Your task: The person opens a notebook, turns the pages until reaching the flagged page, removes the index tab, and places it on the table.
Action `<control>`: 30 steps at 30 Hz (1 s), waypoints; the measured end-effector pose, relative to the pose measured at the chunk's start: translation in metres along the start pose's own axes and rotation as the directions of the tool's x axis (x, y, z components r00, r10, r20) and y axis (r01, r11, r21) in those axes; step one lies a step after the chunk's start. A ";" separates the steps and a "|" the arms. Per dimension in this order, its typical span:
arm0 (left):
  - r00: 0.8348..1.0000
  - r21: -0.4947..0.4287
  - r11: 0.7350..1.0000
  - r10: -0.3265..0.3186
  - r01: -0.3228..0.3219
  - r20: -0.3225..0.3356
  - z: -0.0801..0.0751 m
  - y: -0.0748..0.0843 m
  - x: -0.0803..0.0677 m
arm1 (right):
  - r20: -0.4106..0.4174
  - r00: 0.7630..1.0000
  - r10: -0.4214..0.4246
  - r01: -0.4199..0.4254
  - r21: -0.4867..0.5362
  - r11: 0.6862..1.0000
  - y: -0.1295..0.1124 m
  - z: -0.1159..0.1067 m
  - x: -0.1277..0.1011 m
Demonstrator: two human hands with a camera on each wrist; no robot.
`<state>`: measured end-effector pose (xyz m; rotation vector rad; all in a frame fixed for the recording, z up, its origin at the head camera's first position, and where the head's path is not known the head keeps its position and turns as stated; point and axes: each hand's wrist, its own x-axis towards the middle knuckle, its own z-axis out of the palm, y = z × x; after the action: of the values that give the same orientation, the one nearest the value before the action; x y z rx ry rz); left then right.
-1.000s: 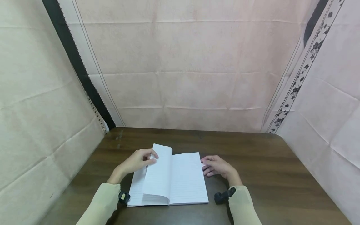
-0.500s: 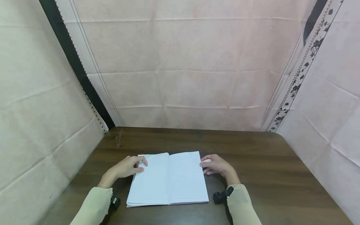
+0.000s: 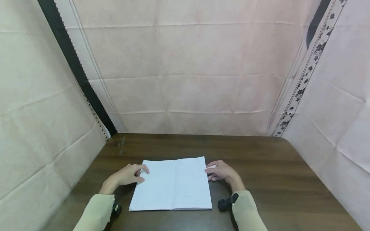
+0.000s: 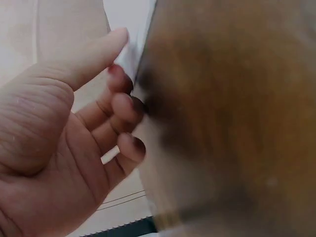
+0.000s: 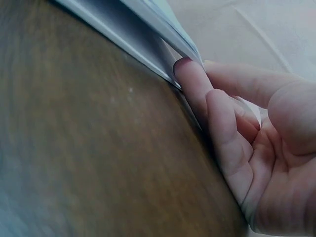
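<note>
An open lined notebook (image 3: 171,186) lies flat on the dark wooden table (image 3: 260,166). My left hand (image 3: 136,175) is at the notebook's left edge. In the left wrist view the left hand (image 4: 123,98) has its thumb over the white page (image 4: 131,24) and its curled fingers against the page edge. My right hand (image 3: 215,170) sits at the notebook's upper right corner. In the right wrist view the right hand (image 5: 212,94) pinches the corner of a page (image 5: 168,29), with the index finger under it.
Pink and cream cloth walls (image 3: 188,73) close the table in at the back, left and right. Bare wood lies behind the notebook and to its right. A black wrist mount (image 3: 226,202) sits on my right sleeve.
The page my left hand held upright one second ago now lies flat on the left side. The left hand has slid out to the left edge. The right hand has stayed at its corner.
</note>
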<state>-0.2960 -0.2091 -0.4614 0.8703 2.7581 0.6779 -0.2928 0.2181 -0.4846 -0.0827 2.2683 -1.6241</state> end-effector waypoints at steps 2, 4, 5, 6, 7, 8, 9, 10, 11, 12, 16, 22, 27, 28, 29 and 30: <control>1.000 0.005 1.000 -0.021 0.021 0.002 -0.001 0.003 0.000 | 0.004 1.000 0.006 -0.006 0.004 1.000 0.001 -0.001 0.000; 0.999 0.013 0.999 -0.035 0.035 -0.004 -0.002 0.008 0.001 | 0.004 1.000 0.006 -0.006 0.001 1.000 0.002 -0.002 0.000; 0.999 0.011 0.999 -0.037 0.037 -0.005 -0.002 0.011 0.003 | 0.004 1.000 0.007 -0.007 0.000 1.000 0.003 -0.003 -0.001; 0.999 0.012 0.999 -0.032 0.032 -0.004 -0.003 0.014 0.004 | 0.004 1.000 0.005 -0.005 -0.001 1.000 0.003 -0.003 -0.001; 1.000 0.010 1.000 -0.024 0.024 0.000 -0.003 0.018 0.006 | 0.005 1.000 0.006 -0.006 -0.001 1.000 0.004 -0.004 -0.001; 1.000 0.006 1.000 -0.013 0.013 0.006 -0.003 0.022 0.008 | 0.009 1.000 0.002 -0.002 -0.003 1.000 0.004 -0.005 -0.002; 1.000 0.007 1.000 0.001 -0.002 0.013 -0.003 0.026 0.010 | 0.015 1.000 0.001 -0.001 0.000 1.000 0.005 -0.005 -0.001; 1.000 0.005 1.000 0.017 -0.017 0.022 -0.003 0.030 0.013 | 0.023 1.000 -0.002 0.002 0.002 1.000 0.006 -0.005 -0.001; 0.999 0.007 0.999 0.034 -0.034 0.030 -0.002 0.034 0.015 | 0.030 1.000 -0.005 0.005 0.005 1.000 0.007 -0.005 -0.001; 0.998 0.008 0.999 0.047 -0.047 0.039 -0.002 0.038 0.017 | 0.037 0.999 -0.010 0.009 0.010 1.000 0.008 -0.005 -0.001; 0.995 0.013 0.996 0.087 -0.087 0.051 0.002 0.054 0.032 | 0.061 0.998 -0.034 0.033 0.023 0.999 0.009 -0.004 0.000; 0.987 0.012 0.992 0.120 -0.122 0.108 0.009 0.077 0.058 | 0.061 0.998 -0.036 0.033 0.038 0.999 0.004 -0.005 0.001; 0.976 0.001 0.992 0.121 -0.123 0.179 0.018 0.099 0.074 | 0.073 0.997 -0.037 0.034 0.050 0.998 0.004 -0.006 0.001; 0.974 0.002 0.992 0.125 -0.128 0.188 0.020 0.104 0.076 | 0.077 0.996 -0.038 0.034 0.054 0.998 0.004 -0.007 0.001; 0.972 0.006 0.991 0.131 -0.135 0.194 0.022 0.108 0.079 | 0.080 0.996 -0.039 0.035 0.058 0.998 0.004 -0.007 0.001; 0.970 0.006 0.990 0.139 -0.143 0.199 0.024 0.113 0.083 | 0.083 0.996 -0.041 0.036 0.065 0.997 0.004 -0.007 0.001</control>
<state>-0.3000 -0.0708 -0.4312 1.0836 2.5495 0.5532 -0.2951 0.2259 -0.4866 -0.1771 2.1631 -1.6782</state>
